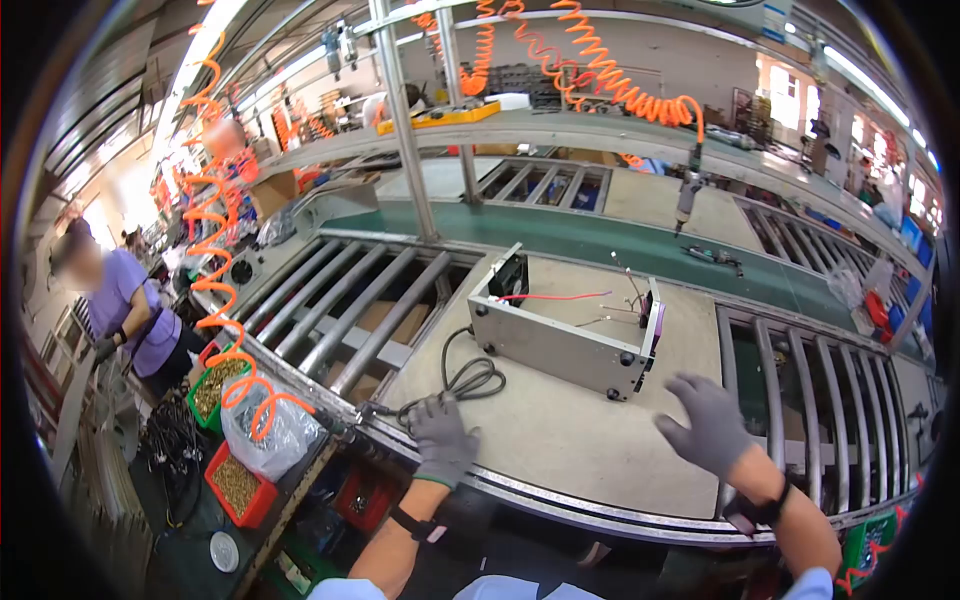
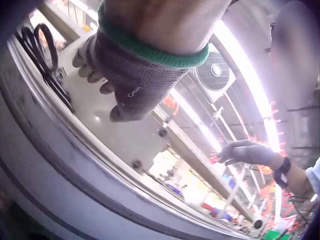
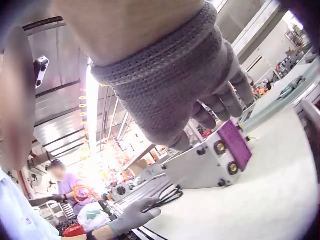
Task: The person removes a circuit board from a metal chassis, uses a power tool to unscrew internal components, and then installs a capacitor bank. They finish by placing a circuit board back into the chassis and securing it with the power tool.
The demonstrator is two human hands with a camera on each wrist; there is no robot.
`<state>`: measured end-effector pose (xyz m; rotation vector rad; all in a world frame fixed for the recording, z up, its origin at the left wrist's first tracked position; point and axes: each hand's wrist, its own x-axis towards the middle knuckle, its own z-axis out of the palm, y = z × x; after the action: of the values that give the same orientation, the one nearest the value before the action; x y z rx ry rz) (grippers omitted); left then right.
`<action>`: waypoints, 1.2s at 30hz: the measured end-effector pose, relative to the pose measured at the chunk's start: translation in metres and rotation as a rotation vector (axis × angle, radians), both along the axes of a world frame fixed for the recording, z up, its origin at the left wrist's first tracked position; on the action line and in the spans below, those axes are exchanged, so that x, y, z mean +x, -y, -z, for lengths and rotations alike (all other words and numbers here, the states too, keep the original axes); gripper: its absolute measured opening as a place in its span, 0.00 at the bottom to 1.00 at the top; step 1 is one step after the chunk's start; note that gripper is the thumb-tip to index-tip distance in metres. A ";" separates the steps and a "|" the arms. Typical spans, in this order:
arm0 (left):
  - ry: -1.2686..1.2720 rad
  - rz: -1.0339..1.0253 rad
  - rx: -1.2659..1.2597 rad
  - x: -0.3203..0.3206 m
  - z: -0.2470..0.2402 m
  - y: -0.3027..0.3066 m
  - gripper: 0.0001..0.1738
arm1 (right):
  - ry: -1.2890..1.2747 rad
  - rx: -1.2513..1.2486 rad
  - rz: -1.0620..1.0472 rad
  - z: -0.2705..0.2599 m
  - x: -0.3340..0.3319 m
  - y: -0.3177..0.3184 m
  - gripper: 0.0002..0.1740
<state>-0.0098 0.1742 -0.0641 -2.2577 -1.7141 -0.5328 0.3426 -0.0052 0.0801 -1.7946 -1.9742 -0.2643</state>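
A grey metal case [image 1: 560,345] lies on a pale board [image 1: 530,430], with a black fan [image 1: 508,277] at one end and a red wire and thin loose leads above it. A purple part [image 3: 235,145] shows on its near end in the right wrist view. The gloved left hand [image 1: 441,440] is at the board's front edge beside a coiled black cable [image 1: 472,380], fingers relaxed; whether it touches the cable I cannot tell. Spread fingers show on the gloved right hand [image 1: 705,425], which is raised right of the case and holds nothing.
Metal rollers [image 1: 350,310] flank the board on both sides. Behind runs a green belt [image 1: 600,240] carrying a tool [image 1: 714,258]; a driver [image 1: 688,195] hangs above it. Red bin [image 1: 240,485] and plastic bag [image 1: 268,430] stand left. A person in purple [image 1: 135,310] stands far left.
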 end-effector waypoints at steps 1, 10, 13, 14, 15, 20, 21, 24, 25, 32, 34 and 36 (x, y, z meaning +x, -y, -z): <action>-0.010 0.022 -0.009 -0.012 0.016 -0.013 0.44 | -0.004 0.011 0.011 -0.001 -0.011 -0.024 0.30; -0.151 0.112 -0.290 -0.009 -0.008 -0.036 0.20 | 0.048 0.010 0.264 0.060 -0.018 -0.158 0.23; -0.048 0.182 -0.323 -0.030 -0.016 -0.043 0.13 | 0.136 0.154 0.172 0.066 0.000 -0.133 0.23; 0.014 0.177 -0.264 -0.039 -0.025 -0.039 0.08 | 0.108 0.105 0.219 0.065 0.006 -0.117 0.24; 0.121 0.341 -0.162 -0.060 -0.031 -0.048 0.05 | 0.110 0.137 0.199 0.063 0.013 -0.099 0.24; -0.030 0.419 0.316 -0.049 -0.123 -0.054 0.08 | 0.183 0.262 0.034 0.062 0.055 -0.011 0.27; -0.083 0.540 0.429 -0.034 -0.139 -0.063 0.07 | 0.186 0.261 0.007 0.061 0.054 0.001 0.28; -0.165 0.786 0.566 0.008 -0.139 -0.107 0.08 | 0.192 0.241 -0.065 0.054 0.044 0.034 0.29; -0.188 0.869 0.565 0.020 -0.128 -0.122 0.12 | 0.179 0.238 -0.065 0.052 0.040 0.040 0.29; -0.139 0.728 0.149 0.094 -0.012 -0.135 0.31 | 0.175 0.239 0.018 0.052 0.021 0.046 0.30; 0.044 0.580 0.051 0.088 -0.002 -0.116 0.31 | 0.152 0.237 0.025 0.053 0.022 0.046 0.29; 0.289 0.551 -0.012 0.059 0.008 -0.098 0.29 | 0.129 0.189 0.044 0.052 0.022 0.045 0.29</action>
<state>0.0494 0.2718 -0.0718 -2.7717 -1.1746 -1.0034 0.3645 -0.0498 0.0281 -1.7392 -1.9251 -0.5747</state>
